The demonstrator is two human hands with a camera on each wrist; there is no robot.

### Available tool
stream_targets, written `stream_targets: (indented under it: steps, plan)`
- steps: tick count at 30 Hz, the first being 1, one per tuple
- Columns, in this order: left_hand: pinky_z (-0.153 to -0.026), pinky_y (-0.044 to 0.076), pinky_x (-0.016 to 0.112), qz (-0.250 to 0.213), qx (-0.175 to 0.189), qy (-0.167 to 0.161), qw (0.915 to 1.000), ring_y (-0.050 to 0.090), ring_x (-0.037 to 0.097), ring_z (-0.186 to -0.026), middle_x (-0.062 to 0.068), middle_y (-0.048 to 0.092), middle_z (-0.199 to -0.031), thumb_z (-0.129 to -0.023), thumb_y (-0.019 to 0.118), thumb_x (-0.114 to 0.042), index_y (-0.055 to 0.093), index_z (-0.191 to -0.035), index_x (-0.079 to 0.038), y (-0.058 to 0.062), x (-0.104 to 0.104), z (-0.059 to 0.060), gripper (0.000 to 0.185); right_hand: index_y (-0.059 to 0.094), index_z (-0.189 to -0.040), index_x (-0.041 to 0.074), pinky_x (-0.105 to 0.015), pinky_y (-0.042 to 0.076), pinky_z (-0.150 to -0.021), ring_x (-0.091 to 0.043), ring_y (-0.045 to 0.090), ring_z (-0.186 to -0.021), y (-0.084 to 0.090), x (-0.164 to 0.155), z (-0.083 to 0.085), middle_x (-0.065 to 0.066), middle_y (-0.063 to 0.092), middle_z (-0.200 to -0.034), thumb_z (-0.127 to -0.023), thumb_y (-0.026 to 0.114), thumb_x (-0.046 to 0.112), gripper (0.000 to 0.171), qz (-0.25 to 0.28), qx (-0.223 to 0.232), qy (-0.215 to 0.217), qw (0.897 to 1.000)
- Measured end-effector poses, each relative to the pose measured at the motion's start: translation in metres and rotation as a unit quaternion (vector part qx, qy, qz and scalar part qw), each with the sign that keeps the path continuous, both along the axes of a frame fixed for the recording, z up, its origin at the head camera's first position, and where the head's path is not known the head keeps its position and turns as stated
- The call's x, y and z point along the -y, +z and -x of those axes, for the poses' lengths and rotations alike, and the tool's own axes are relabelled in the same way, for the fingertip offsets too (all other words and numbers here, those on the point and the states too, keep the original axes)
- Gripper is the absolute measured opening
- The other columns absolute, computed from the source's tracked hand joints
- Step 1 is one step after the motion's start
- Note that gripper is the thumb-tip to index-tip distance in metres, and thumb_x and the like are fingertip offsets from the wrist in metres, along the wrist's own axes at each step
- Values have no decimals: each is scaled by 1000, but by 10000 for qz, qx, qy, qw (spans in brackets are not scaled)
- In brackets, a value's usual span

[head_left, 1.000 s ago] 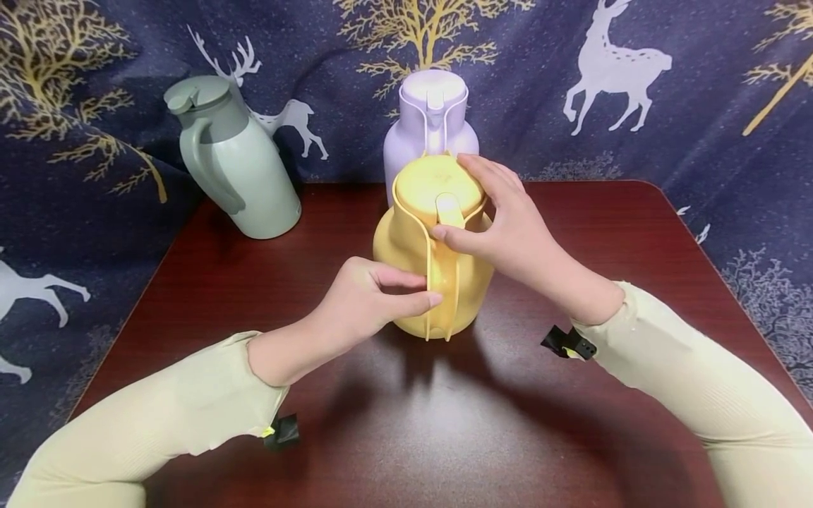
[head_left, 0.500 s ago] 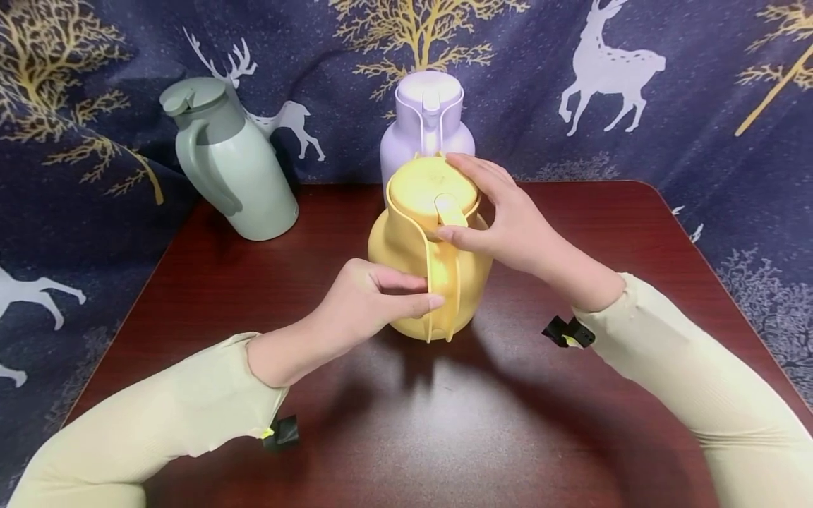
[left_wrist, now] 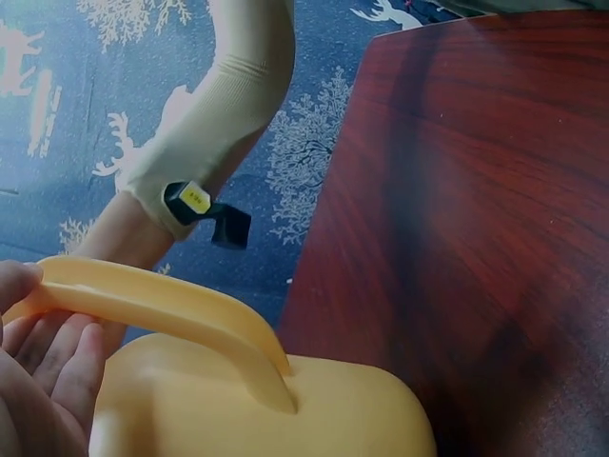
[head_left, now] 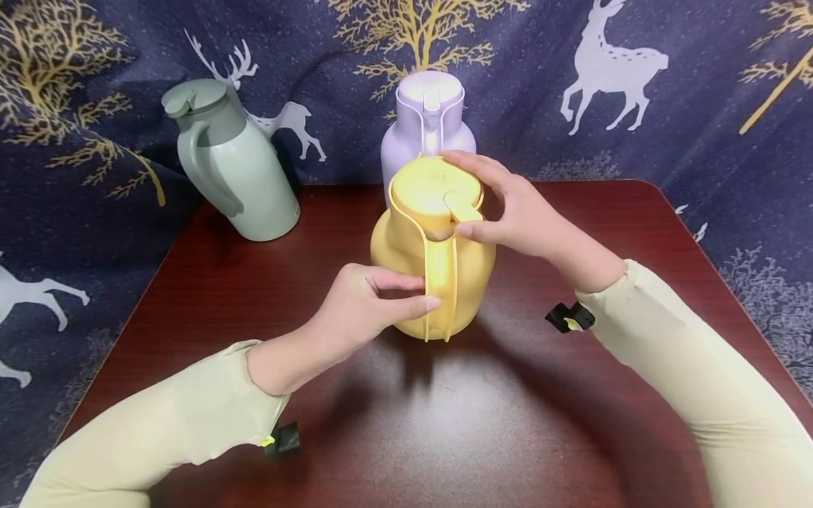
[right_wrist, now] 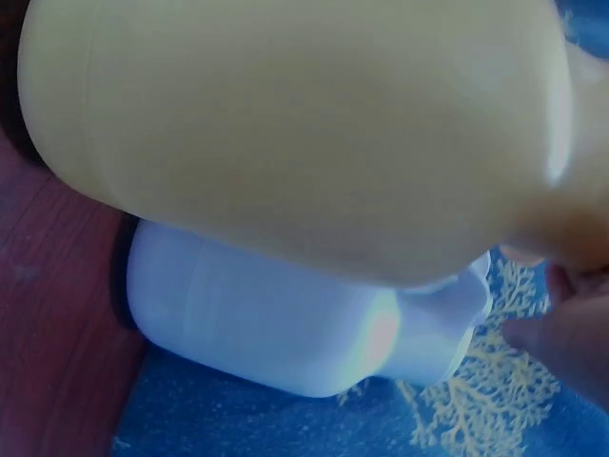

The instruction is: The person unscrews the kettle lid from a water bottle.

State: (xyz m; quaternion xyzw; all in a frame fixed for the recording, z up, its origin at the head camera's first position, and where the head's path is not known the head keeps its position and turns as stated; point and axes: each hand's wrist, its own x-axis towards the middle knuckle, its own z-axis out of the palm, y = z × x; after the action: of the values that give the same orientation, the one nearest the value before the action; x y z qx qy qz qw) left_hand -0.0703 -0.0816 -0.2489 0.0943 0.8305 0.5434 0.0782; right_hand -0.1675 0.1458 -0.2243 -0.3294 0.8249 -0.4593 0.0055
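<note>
While gripping the yellow jug (head_left: 432,261) handle with the left hand (head_left: 365,305), keep it steady; twist the lid (head_left: 432,190) gently with the right hand (head_left: 514,212) clasped round it.

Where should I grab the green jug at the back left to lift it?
Take the green jug by its looped handle, coming in from the front left. The handle faces that way, standing clear of the body, and the jug is upright with open table before it.

Yellow jug (head_left: 432,261); lilac jug (head_left: 427,123); sage-green jug (head_left: 231,166); navy deer-print cloth (head_left: 635,85); dark-red table (head_left: 444,423).
</note>
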Motion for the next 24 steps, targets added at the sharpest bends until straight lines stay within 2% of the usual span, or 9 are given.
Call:
stream_targets:
  steps: [3, 6, 10, 14, 17, 20, 24]
  plan:
    - [-83, 54, 26, -9, -44, 32, 10000, 66, 10, -98, 2, 79, -94, -76, 84, -18, 79, -102, -13, 0, 0, -1, 27, 36, -152, 9, -20, 44, -100, -12, 50, -120, -1, -2, 7, -13, 48, -145, -79, 68, 4, 80, 446, 484, 593, 9961]
    - [-82, 54, 26, -33, -87, 20, 10000, 66, 9, -97, 2, 79, -93, -77, 84, -18, 80, -102, -13, 0, 0, -2, 26, 31, -154, 5, -18, 46, -100, -10, 54, -120, -2, -4, 16, -10, 51, -141, -80, 65, -1, 82, 872, 965, 1238, 9837]
    - [-80, 54, 25, -74, -146, -19, 9999, 66, 9, -94, 3, 79, -91, -77, 83, -16, 80, -100, -12, 1, 0, -3, 24, 26, -155, 5, -21, 44, -106, -11, 51, -127, -2, -8, 28, -3, 49, -143, -82, 69, 7, 85, 1051, 1355, 1959, 9655]
    - [-75, 57, 23, -302, -70, -49, 9995, 68, 6, -87, 9, 79, -91, -77, 82, -11, 79, -101, -6, 0, -1, -3, 24, 21, -157, 7, -22, 41, -110, -12, 48, -132, -1, -11, 38, -6, 41, -152, -86, 73, 23, 89, 983, 1566, 2441, 9519]
    - [-73, 59, 23, -566, 58, -42, 9984, 70, 6, -80, 13, 78, -92, -77, 80, -7, 78, -100, -2, -1, -1, -4, 24, 22, -157, 8, -21, 41, -110, -11, 48, -133, -1, -12, 40, -6, 38, -155, -87, 74, 31, 91, 960, 1606, 2476, 9506]
    - [-73, 60, 24, -775, 126, -44, 9969, 72, 7, -78, 16, 77, -92, -78, 79, -4, 76, -100, 2, -2, -2, -4, 23, 24, -157, 9, -20, 42, -108, -9, 49, -133, -3, -14, 36, -1, 41, -154, -88, 74, 32, 88, 1094, 1610, 2254, 9546]
    - [-74, 59, 24, -827, 186, -108, 9963, 72, 7, -79, 16, 77, -93, -78, 79, -5, 76, -100, 3, -2, -5, -3, 24, 28, -156, 9, -18, 43, -107, -6, 49, -131, -4, -16, 23, 3, 47, -150, -93, 64, 15, 72, 1228, 1536, 1674, 9661]
